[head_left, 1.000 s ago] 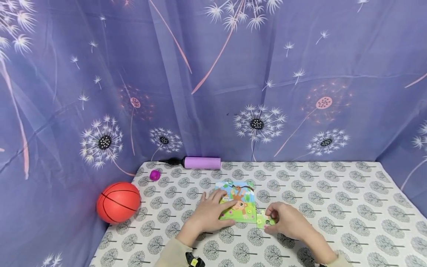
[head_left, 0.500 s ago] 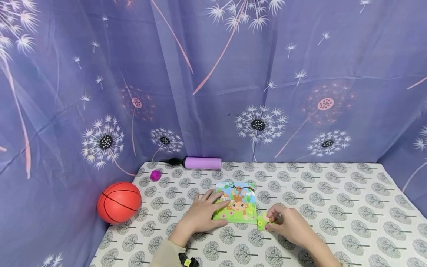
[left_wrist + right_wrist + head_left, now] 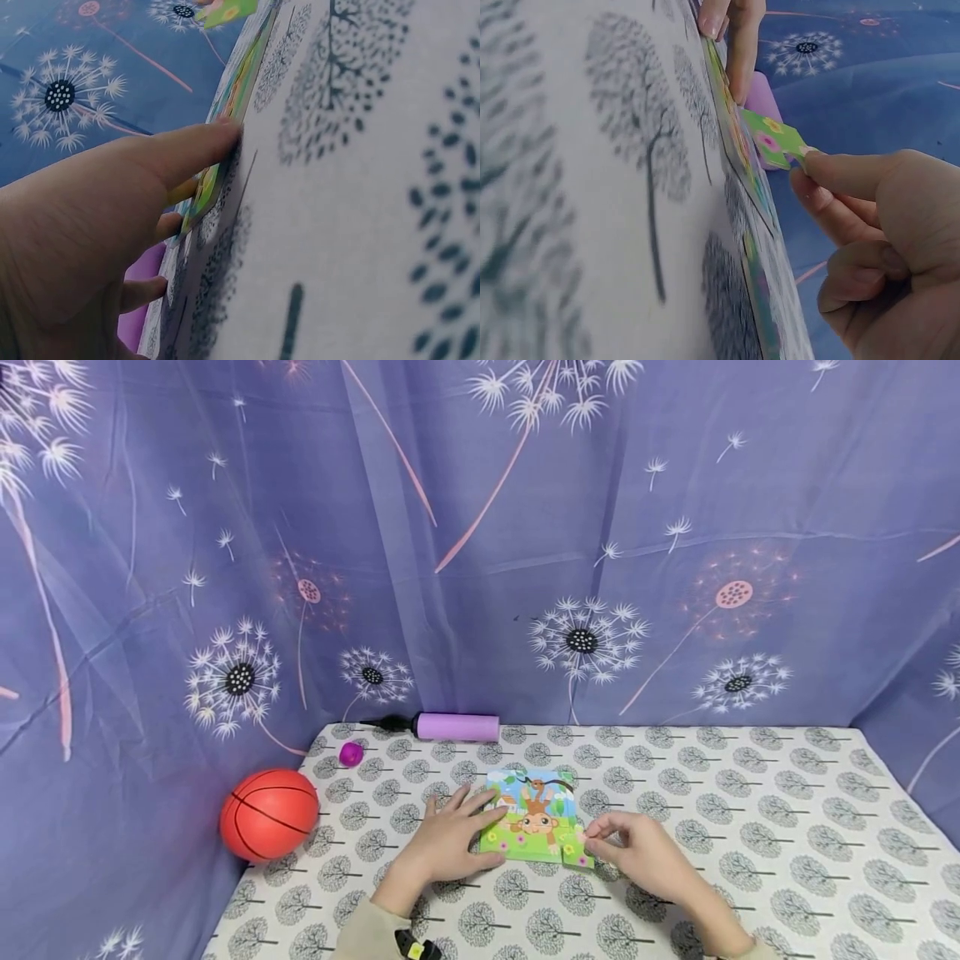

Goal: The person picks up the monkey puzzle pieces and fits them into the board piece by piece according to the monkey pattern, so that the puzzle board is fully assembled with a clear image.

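A flat square jigsaw puzzle (image 3: 534,827) with a picture of a monkey hanging upside down lies on the table. My left hand (image 3: 444,843) rests at its left side, fingers spread and fairly straight, fingertips on the edge. My right hand (image 3: 637,853) pinches a green puzzle piece (image 3: 771,139) with flowers on it between thumb and fingers. That piece stands raised and tilted over the puzzle's lower right corner, which it hides in the head view. In the right wrist view, another thin colourful edge (image 3: 759,296) shows farther along the cloth; its kind is unclear.
A red ball (image 3: 270,815) with black lines sits at the table's left edge. Along the back lie a purple hand pump (image 3: 456,727) and a small magenta object (image 3: 350,754). Blue dandelion-print curtains (image 3: 480,610) hang behind the tree-patterned tablecloth (image 3: 780,827).
My right hand has lifted the puzzle piece off the cloth and brought it left, over the puzzle's lower right corner. My left hand has drawn slightly left, uncovering more of the picture.
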### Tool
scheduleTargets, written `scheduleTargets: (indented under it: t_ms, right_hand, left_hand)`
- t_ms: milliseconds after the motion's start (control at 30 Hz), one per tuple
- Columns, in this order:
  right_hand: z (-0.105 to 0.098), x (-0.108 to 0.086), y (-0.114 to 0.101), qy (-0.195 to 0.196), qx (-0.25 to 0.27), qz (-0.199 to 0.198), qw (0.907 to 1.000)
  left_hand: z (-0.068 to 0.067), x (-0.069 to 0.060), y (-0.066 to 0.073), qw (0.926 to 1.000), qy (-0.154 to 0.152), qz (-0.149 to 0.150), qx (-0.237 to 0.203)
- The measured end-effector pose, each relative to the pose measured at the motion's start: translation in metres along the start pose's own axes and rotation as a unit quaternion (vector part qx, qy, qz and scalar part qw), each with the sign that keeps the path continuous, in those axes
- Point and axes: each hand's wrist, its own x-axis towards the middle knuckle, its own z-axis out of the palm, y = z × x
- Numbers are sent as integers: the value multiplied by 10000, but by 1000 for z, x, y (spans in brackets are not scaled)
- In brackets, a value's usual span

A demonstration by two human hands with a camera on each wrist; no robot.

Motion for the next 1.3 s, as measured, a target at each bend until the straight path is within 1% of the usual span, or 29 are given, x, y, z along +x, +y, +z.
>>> scheduleTargets:
  t_ms: [133,233,400,667,833,1000,1200,1300]
  right_hand:
    - [11,12,-5,176,59,37,9998]
    - [20,21,-9,235,114,53,9996]
    - [35,34,-16,142,148,-72,9998]
    - [56,48,-32,-70,165,-388,9991]
    - [69,55,-37,-27,91,-401,9992]
    - [79,59,-37,-67,-17,-419,9991]
    - [85,62,-36,-134,-97,-475,9987]
    - [86,63,-35,-117,-101,-499,9986]
  left_hand:
    - [2,0,0,9999,110,-37,-67]
    - [4,0,-1,9998,206,-37,-69]
    - [4,1,-1,9996,262,-88,-42]
    - [3,2,-2,9996,212,-189,-58]
    - [3,1,-2,9994,223,-244,-71]
    - [4,2,-1,9993,253,-248,-86]
    - [3,3,-1,9993,260,-238,-100]
    - [2,2,0,9991,297,-234,-176]
